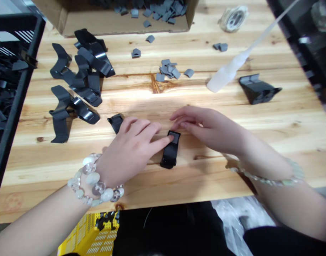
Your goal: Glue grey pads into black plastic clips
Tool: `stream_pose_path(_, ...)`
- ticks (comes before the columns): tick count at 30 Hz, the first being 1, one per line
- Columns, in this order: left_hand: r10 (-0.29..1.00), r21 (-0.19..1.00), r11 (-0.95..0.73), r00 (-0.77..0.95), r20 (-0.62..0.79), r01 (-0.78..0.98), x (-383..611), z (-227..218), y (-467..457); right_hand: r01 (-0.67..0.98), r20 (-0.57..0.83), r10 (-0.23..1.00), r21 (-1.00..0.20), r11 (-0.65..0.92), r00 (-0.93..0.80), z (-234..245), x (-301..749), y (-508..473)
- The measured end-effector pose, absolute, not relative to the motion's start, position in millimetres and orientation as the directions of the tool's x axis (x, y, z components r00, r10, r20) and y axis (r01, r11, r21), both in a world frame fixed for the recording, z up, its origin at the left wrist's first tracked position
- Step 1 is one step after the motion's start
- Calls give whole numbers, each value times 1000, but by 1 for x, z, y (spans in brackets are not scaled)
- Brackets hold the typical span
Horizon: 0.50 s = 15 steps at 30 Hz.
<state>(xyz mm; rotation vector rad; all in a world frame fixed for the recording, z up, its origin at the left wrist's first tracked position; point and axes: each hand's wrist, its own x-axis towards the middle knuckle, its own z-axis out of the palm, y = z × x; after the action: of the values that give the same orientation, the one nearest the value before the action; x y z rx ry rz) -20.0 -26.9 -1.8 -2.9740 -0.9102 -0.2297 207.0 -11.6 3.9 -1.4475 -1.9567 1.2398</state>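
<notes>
A black plastic piece (pixel 170 153) lies on the wooden table between my hands, with a small grey pad (pixel 174 137) at its far end. The thumb of my left hand (pixel 134 145) presses on that pad from above, while its other fingers are spread over the table. Partly covered by those fingers is a second black plastic piece (pixel 116 122). My right hand (pixel 205 128) rests just right of the first piece's far end, fingers loosely bent and apart from the thumb. Nothing shows in its grasp.
Curved black parts (pixel 90 60) are heaped at the left, beside a black crate (pixel 21 81). Loose grey pads (pixel 169 69) lie ahead, before a cardboard box (pixel 125 28). A white squeeze bottle (pixel 224 74), a tape roll (pixel 234 18) and a black holder (pixel 258 89) stand right.
</notes>
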Motion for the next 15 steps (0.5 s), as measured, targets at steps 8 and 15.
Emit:
stream_pose_path(8,442,53,-897,886,142,439,-22,-4,-23,463,-207,787,-880,110,-581,9,203,-15)
stream_pose_path(15,396,38,-918,916,59,394,-25,-1,-20,441,-204,755,-889,124,-623,7,203,-18)
